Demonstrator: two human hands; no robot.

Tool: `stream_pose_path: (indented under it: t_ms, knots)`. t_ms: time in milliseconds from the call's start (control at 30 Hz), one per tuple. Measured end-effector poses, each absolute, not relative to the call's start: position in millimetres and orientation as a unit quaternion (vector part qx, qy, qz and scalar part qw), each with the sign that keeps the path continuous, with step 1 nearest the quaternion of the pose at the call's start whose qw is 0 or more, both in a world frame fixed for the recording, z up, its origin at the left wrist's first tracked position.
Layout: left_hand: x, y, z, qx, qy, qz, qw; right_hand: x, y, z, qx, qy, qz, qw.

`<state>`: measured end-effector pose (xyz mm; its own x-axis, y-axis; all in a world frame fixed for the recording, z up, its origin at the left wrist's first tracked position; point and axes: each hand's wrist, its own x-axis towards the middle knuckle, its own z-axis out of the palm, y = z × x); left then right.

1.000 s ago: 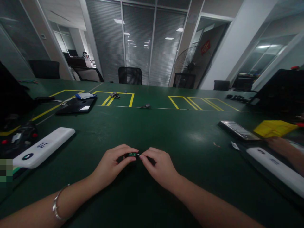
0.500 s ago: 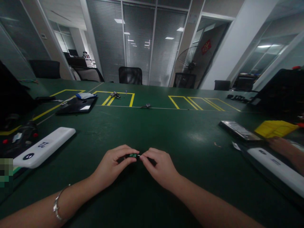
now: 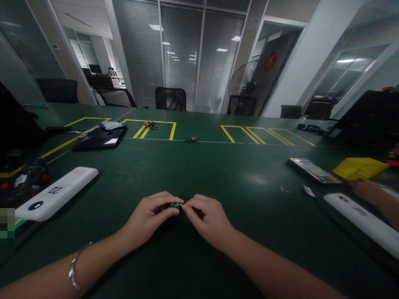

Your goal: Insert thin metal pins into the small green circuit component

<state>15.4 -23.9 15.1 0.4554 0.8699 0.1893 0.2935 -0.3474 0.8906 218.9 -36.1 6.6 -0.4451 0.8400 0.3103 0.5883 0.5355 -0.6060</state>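
Note:
Low in the middle of the head view, my left hand (image 3: 149, 216) pinches a small green circuit board (image 3: 175, 204) between thumb and fingers. Facing it, my right hand (image 3: 209, 216) has thumb and forefinger closed at the board's right end. A short, thin, pale piece (image 3: 181, 204) shows between the two sets of fingertips; it is too small to name. Both hands are just above the green table (image 3: 199, 170), with the fingertips nearly touching. Part of the board is hidden by my left fingers.
A white device marked 22 (image 3: 59, 193) lies at left, beside a dark tool with red parts. Farther back are a black laptop-like slab (image 3: 101, 139) and small metal parts (image 3: 151, 124). At right, another person's hand (image 3: 369, 191) is near a yellow bin (image 3: 360, 167) and a second white device (image 3: 363, 220).
My right fingertips have come slightly closer to my left ones, and less of the pale piece shows between them. Otherwise the hands hold almost the same pose.

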Motion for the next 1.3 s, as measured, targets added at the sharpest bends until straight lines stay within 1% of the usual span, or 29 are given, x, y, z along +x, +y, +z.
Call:
stream_pose_path:
  t_ms: [267, 600, 1033, 1300]
  knots:
    - [15.6, -23.9, 13.4, 0.735, 0.388, 0.344, 0.437, 218.6, -35.2, 7.2, -0.437, -0.824, 0.210, 0.294]
    - [14.4, -18.6, 7.7, 0.696, 0.378, 0.386, 0.474, 217.3, -34.5, 8.4, -0.455, -0.811, 0.202, 0.309]
    - [13.6, -19.5, 10.8, 0.702, 0.406, 0.353, 0.466, 217.8, -34.8, 10.8, -0.462, -0.790, 0.228, 0.332]
    - [16.1, -23.2, 12.2, 0.655, 0.411, 0.367, 0.517, 218.0, -35.7, 12.7, -0.462, -0.791, 0.236, 0.324]
